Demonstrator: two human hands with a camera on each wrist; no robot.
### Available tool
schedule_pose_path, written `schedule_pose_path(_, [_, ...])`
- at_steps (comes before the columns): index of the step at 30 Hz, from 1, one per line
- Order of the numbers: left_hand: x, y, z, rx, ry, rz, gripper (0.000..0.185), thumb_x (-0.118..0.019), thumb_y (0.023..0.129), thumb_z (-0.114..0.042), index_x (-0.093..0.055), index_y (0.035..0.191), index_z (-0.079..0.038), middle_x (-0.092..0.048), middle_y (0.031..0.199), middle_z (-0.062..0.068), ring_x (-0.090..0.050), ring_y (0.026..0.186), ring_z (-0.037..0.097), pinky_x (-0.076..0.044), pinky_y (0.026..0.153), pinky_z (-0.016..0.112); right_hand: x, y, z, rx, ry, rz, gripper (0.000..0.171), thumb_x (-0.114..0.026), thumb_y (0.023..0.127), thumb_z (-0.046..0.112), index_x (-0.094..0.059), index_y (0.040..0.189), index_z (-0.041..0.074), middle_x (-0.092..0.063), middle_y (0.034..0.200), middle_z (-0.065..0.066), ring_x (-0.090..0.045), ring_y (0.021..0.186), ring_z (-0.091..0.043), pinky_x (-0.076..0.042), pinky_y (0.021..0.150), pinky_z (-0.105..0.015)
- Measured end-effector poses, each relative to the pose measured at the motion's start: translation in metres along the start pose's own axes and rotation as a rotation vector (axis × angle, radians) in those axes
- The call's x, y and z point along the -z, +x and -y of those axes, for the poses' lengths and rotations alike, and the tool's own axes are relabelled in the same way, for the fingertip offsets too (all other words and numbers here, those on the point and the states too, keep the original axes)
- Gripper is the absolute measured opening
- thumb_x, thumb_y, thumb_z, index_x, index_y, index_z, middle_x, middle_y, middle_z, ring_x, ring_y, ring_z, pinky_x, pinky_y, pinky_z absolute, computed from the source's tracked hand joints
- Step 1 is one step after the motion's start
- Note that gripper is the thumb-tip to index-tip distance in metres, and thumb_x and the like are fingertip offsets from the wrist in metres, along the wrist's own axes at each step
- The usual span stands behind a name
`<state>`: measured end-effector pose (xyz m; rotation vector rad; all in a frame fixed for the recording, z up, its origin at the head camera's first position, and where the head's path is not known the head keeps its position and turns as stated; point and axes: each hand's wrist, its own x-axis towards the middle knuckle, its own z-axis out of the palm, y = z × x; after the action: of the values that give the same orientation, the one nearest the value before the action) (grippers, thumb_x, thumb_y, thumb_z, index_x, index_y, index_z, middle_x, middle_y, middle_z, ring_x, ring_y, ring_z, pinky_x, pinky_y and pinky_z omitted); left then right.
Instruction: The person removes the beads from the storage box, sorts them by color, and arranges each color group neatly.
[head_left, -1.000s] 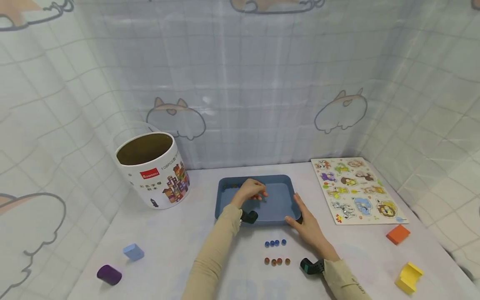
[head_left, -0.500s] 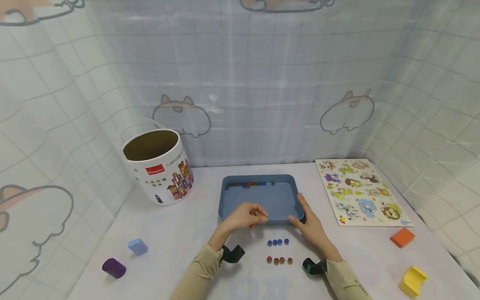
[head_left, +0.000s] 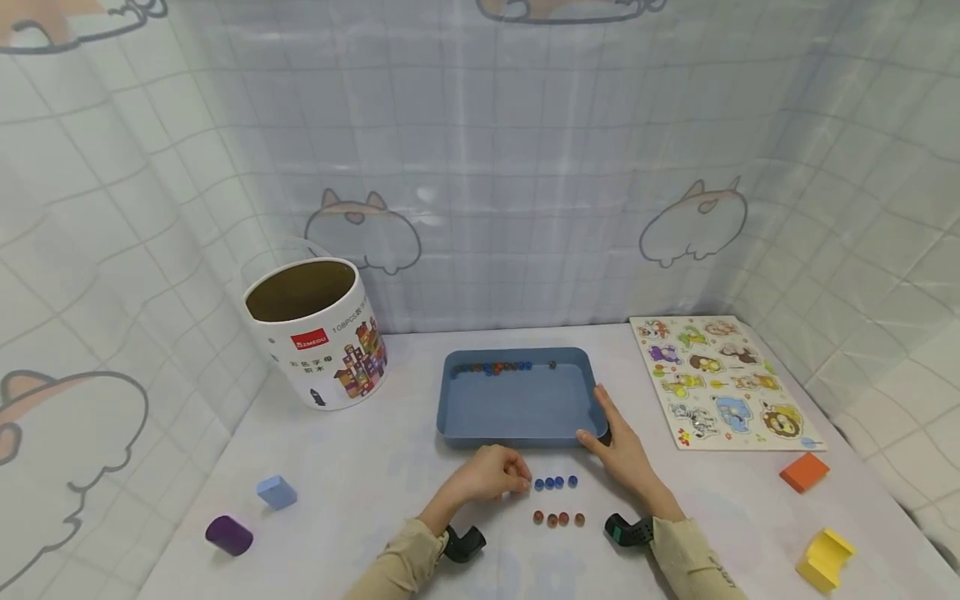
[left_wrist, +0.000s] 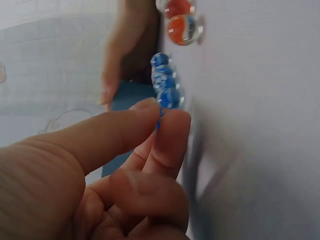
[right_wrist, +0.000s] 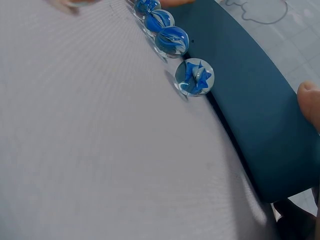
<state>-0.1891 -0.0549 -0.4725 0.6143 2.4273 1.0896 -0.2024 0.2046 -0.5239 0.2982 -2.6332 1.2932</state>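
Just below the middle of the head view, the left hand (head_left: 491, 477) has its fingers (left_wrist: 167, 135) pinched together at the left end of the row of blue marbles (head_left: 553, 482), though the pinch hides whether a marble sits inside it. That row runs left to right across the frame, parallel to the row of orange marbles (head_left: 558, 520) below it, likely sorted by colour. The right hand (head_left: 618, 450) rests with straight fingers against the lower right corner of the blue tray (head_left: 517, 404) on the bench (head_left: 360, 475), seemingly steadying it.
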Motion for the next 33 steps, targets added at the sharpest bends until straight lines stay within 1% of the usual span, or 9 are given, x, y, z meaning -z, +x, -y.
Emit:
schedule_pose_path(6, [-0.006, 0.004, -0.003, -0.007, 0.026, -0.028, 0.002, -0.073, 0.083, -0.012, -0.072, 0.083, -0.011, -0.057, 0.058, -0.008, -0.043, 0.049, 0.003, -0.034, 0.047, 0.018, 0.002, 0.003, 0.001, 0.008, -0.005, -0.012, 0.084, -0.067, 0.091, 0.032, -0.019, 0.155, 0.008, -0.017, 0.162, -0.016, -0.023, 0.145, -0.043, -0.023, 0.114, -0.059])
schedule_pose_path(10, [-0.007, 0.005, -0.004, 0.003, 0.029, -0.045, 0.003, -0.073, 0.084, -0.013, -0.072, 0.083, -0.011, -0.061, 0.06, -0.007, -0.044, 0.049, 0.004, -0.034, 0.047, 0.018, 0.003, 0.003, 0.002, 0.006, -0.005, -0.012, 0.084, -0.067, 0.09, 0.032, -0.02, 0.155, 0.007, -0.017, 0.162, -0.016, -0.023, 0.145, -0.043, -0.023, 0.114, -0.059])
schedule_pose_path(14, [-0.007, 0.005, -0.005, -0.006, 0.038, -0.065, 0.003, -0.071, 0.085, -0.012, -0.072, 0.086, -0.01, -0.063, 0.061, -0.005, -0.045, 0.048, 0.004, -0.035, 0.046, 0.019, 0.003, 0.003, 0.002, 0.007, -0.005, -0.014, 0.084, -0.067, 0.09, 0.031, -0.02, 0.155, 0.007, -0.017, 0.162, -0.016, -0.023, 0.145, -0.043, -0.023, 0.114, -0.059])
schedule_pose_path(19, [0.002, 0.004, -0.014, -0.016, 0.032, -0.077, 0.009, -0.067, 0.091, -0.019, -0.071, 0.09, -0.012, -0.066, 0.065, -0.001, -0.049, 0.049, 0.007, -0.037, 0.046, 0.021, 0.003, 0.004, 0.001, 0.006, -0.009, -0.011, 0.084, -0.067, 0.09, 0.032, -0.019, 0.155, 0.008, -0.017, 0.162, -0.016, -0.022, 0.145, -0.042, -0.022, 0.114, -0.058])
schedule_pose_path(22, [0.014, 0.009, -0.025, -0.033, -0.009, -0.055, 0.014, -0.063, 0.095, -0.024, -0.071, 0.095, -0.013, -0.068, 0.07, 0.001, -0.05, 0.051, 0.01, -0.039, 0.048, 0.023, 0.003, 0.003, 0.0, 0.003, -0.009, -0.013, 0.084, -0.067, 0.09, 0.032, -0.02, 0.155, 0.008, -0.017, 0.162, -0.016, -0.022, 0.145, -0.042, -0.022, 0.114, -0.058])
schedule_pose_path(24, [0.022, 0.016, -0.032, -0.046, -0.056, -0.033, 0.017, -0.061, 0.096, -0.026, -0.07, 0.1, -0.012, -0.069, 0.074, 0.003, -0.05, 0.053, 0.013, -0.04, 0.049, 0.024, 0.003, 0.003, 0.0, -0.001, -0.009, -0.014, 0.083, -0.067, 0.091, 0.032, -0.02, 0.155, 0.008, -0.017, 0.162, -0.016, -0.023, 0.145, -0.043, -0.022, 0.114, -0.059])
schedule_pose_path(27, [0.036, 0.036, -0.04, -0.043, -0.163, -0.017, 0.022, -0.059, 0.098, -0.027, -0.068, 0.107, -0.01, -0.07, 0.081, 0.007, -0.05, 0.052, 0.017, -0.041, 0.051, 0.027, 0.003, 0.001, 0.0, -0.011, -0.003, -0.011, 0.083, -0.066, 0.091, 0.032, -0.02, 0.155, 0.009, -0.016, 0.162, -0.016, -0.023, 0.145, -0.043, -0.022, 0.114, -0.06])
schedule_pose_path(30, [0.046, 0.063, -0.044, -0.021, -0.243, -0.043, 0.025, -0.059, 0.098, -0.028, -0.068, 0.111, -0.008, -0.071, 0.084, 0.008, -0.051, 0.054, 0.019, -0.04, 0.051, 0.028, 0.001, 0.0, 0.001, -0.017, 0.016, -0.002, 0.083, -0.066, 0.091, 0.033, -0.019, 0.156, 0.01, -0.016, 0.162, -0.016, -0.022, 0.145, -0.043, -0.021, 0.114, -0.06])
schedule_pose_path(33, [0.051, 0.089, -0.046, 0.019, -0.267, -0.081, 0.027, -0.058, 0.098, -0.029, -0.067, 0.114, -0.008, -0.071, 0.086, 0.005, -0.054, 0.058, 0.02, -0.039, 0.053, 0.028, 0.0, 0.0, 0.002, -0.017, 0.033, 0.004, 0.083, -0.066, 0.092, 0.033, -0.019, 0.156, 0.011, -0.016, 0.162, -0.015, -0.022, 0.146, -0.043, -0.021, 0.114, -0.06])
